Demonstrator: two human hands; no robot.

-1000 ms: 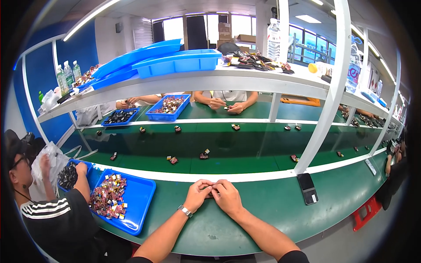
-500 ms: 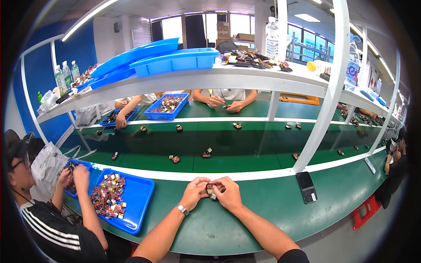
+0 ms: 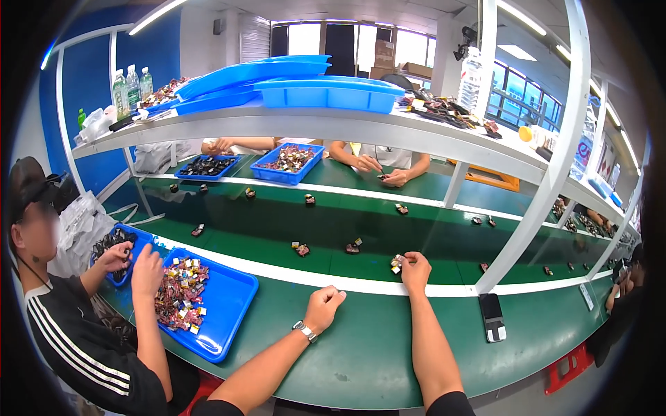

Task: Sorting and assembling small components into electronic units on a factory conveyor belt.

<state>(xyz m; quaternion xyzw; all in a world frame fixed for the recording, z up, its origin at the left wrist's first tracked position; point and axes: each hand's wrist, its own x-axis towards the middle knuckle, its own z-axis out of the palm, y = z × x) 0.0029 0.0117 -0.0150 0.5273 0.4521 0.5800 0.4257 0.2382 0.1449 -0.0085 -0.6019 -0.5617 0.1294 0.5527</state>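
Green belt ahead; my right hand pinches a small part at the belt's near edge; my left hand rests fisted, empty; a loose pinch could drop it crooked or onto the white rail.

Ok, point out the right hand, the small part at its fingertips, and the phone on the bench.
right hand (image 3: 416,263), head view, on the knuckles.
small part (image 3: 396,262), head view, on its pale middle.
phone (image 3: 492,316), head view, on its dark screen.
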